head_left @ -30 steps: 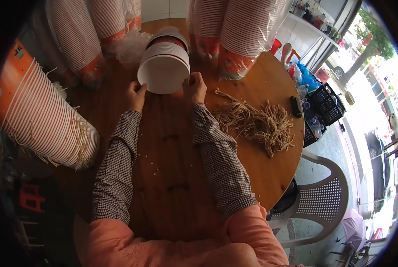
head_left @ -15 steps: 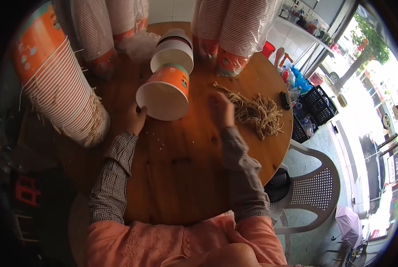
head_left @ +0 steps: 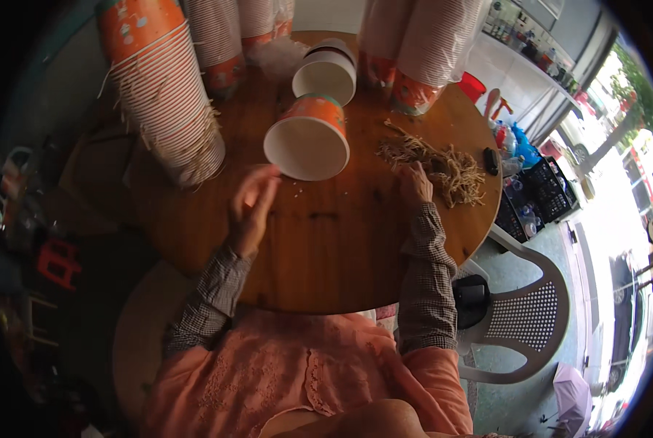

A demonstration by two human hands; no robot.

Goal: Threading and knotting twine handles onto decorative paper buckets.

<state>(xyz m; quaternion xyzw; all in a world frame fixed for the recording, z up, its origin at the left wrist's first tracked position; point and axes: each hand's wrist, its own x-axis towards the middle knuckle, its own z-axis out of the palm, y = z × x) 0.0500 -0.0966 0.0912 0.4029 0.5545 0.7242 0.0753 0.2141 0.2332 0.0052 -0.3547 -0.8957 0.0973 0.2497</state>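
Note:
An orange paper tub (head_left: 318, 109) lies on its side mid-table, its wide white mouth facing me. Just short of its rim, my left hand (head_left: 250, 208) is raised, fingers apart and holding nothing. To the right, my right hand (head_left: 416, 184) has its fingers curled at the near left edge of a tangled heap of tan raffia-like strands (head_left: 458, 175), pinching some of them. Behind the orange tub lies another white-mouthed tub (head_left: 324, 80), also on its side. A few tiny white bits lie on the wood near the front tub.
A tall, leaning stack of orange tubs (head_left: 167, 95) with strands clinging to it stands at left. Plastic-wrapped tub stacks (head_left: 421, 80) line the far side of the round table (head_left: 326, 248). A small black object (head_left: 491, 161) sits by the right edge, near a grey chair (head_left: 524, 321) and black crate (head_left: 545, 191).
My left hand has let go of the front tub's rim and drawn back toward me. My right hand has moved right, onto the strands. The whole view has shifted.

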